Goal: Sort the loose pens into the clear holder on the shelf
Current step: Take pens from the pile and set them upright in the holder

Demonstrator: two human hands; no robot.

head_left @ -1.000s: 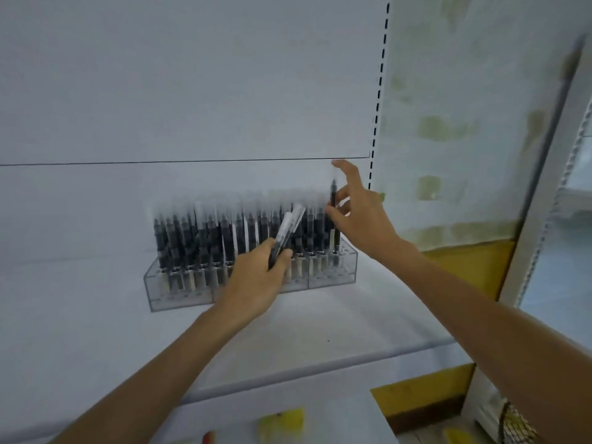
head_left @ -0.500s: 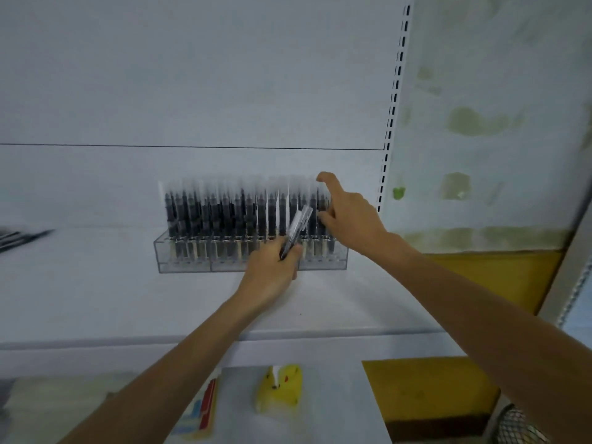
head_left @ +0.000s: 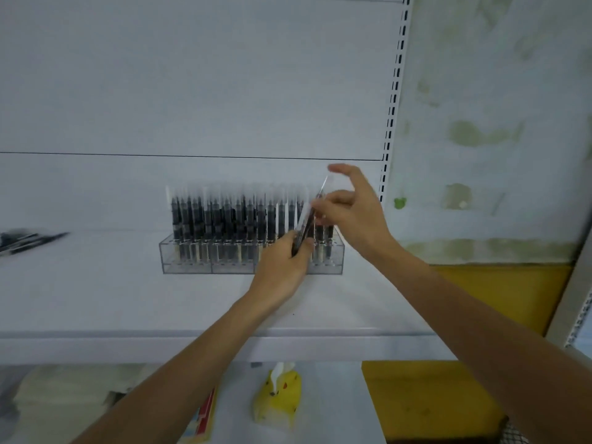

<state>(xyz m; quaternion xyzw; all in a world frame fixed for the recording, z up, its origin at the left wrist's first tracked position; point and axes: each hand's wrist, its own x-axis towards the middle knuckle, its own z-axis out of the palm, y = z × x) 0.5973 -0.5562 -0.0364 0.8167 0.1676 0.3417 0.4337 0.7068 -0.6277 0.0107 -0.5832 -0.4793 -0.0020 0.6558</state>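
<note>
While a few loose pens (head_left: 28, 240) lie far left on the shelf (head_left: 128, 299), I see the clear holder (head_left: 192, 261) mid-shelf, packed upright. My left hand (head_left: 282, 267) grips a bundle of pens (head_left: 304, 225) before it, and my right hand (head_left: 355, 216) pinches one at its top.

The holder (head_left: 192, 267) is set toward the far side of the shelf (head_left: 96, 299) and is filled with upright pens (head_left: 224, 219). Well to its left, loose pens (head_left: 28, 240) are laid. Just before the holder's right part, a bundle of pens (head_left: 304, 225) is gripped in the left hand (head_left: 282, 267). The bundle's top is pinched by the right hand (head_left: 355, 213), above the holder's right end.
</note>
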